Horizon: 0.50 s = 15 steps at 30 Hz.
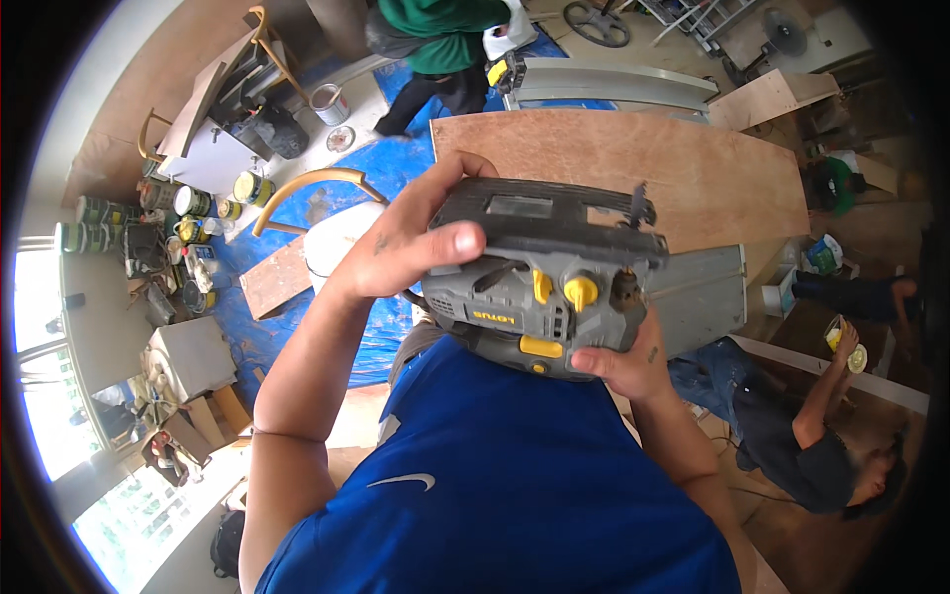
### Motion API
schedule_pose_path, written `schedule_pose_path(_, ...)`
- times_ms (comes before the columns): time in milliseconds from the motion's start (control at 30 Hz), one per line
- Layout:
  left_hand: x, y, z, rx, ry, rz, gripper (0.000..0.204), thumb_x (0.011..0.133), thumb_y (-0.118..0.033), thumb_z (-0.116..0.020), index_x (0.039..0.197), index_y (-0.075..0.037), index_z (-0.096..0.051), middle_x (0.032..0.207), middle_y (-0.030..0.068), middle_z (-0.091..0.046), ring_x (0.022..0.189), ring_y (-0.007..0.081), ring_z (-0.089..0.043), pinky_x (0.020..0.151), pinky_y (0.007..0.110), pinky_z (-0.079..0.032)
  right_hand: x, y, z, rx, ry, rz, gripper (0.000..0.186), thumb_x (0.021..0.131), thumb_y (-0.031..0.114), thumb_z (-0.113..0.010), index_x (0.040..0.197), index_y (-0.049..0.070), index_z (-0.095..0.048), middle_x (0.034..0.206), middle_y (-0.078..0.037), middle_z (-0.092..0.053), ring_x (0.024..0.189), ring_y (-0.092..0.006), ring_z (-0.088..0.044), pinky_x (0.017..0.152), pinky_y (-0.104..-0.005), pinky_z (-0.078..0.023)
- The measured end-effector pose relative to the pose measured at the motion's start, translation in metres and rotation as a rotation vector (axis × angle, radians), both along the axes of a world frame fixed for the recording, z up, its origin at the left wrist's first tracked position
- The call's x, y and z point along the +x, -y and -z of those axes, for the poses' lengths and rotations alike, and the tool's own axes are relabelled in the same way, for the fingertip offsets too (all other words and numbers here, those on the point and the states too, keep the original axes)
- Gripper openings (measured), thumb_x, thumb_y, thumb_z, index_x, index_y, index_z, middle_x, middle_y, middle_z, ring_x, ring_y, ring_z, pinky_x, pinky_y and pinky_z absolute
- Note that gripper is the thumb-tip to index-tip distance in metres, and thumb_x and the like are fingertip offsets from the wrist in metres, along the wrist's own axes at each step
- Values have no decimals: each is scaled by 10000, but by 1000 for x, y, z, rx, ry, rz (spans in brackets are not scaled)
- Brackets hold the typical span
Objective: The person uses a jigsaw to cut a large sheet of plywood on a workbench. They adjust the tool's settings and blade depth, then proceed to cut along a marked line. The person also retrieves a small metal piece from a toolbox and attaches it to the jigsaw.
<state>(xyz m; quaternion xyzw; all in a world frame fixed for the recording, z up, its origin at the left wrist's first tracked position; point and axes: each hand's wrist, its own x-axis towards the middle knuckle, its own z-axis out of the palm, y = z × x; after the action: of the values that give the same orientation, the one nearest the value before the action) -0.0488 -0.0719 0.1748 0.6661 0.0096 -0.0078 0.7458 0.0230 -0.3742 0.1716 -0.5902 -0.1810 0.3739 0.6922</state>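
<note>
– Left hand (416,238) and right hand (638,368) curl snugly around the jigsaw (500,309). Why both?
– Probably to share its weight, black base (554,226) facing up, near and central before the blue shirt (515,445).
– Materials?
– Ribbed grey casing (455,290), round yellow knob (581,292); beyond, far right, a flat, grainy wooden board (673,173).
</note>
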Motion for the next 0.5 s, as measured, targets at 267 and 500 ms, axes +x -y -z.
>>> schedule_pose_path(267,1,-4,-56,311,177,182,1095,585,-355,-1046,1456,40,-515,1364,145,-623,1263,240,-625,1106,388,-476,24,26,43,94,282,-51,900,687,147,-969,1443,-76,-534,1278,-147,-693,1149,-220,-685,1024,-379,-542)
schedule_pose_path(500,24,16,-51,649,497,182,984,572,-339,-1022,1386,2,-587,1285,155,-657,1193,320,-670,997,399,-545,40,56,48,-47,96,2,754,669,213,-976,1294,-46,-645,1191,-127,-743,1048,-190,-727,928,-353,-575)
